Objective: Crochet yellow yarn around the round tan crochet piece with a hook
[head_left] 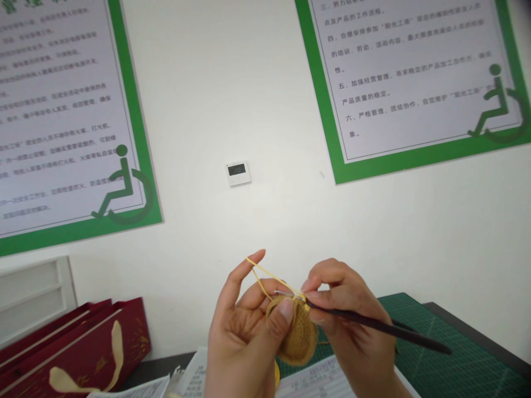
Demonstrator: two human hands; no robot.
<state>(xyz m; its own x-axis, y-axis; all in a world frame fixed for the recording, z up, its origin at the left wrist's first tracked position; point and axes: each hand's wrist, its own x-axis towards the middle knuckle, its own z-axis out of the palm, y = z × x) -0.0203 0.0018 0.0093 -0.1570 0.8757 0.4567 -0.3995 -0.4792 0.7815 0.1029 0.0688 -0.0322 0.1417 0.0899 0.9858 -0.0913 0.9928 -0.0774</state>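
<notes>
My left hand (253, 326) pinches a round tan crocheted piece (301, 340) between thumb and fingers. Its index finger points up, with yellow yarn (271, 273) looped over it and running down to the top edge of the piece. In my right hand (348, 309) is a crochet hook (381, 325) with a dark handle, gripped near its front end. The hook's thin metal tip reaches to the left at the top edge of the crocheted piece, where the yarn meets it. Part of the piece lies hidden behind my left thumb.
A green cutting mat (452, 351) covers the dark table at the right. Printed papers (315, 381) lie below my hands. Dark red gift bags (124, 337) with cream handles stand at the left. A white thermostat (238, 173) and green-framed posters (338, 166) are on the wall.
</notes>
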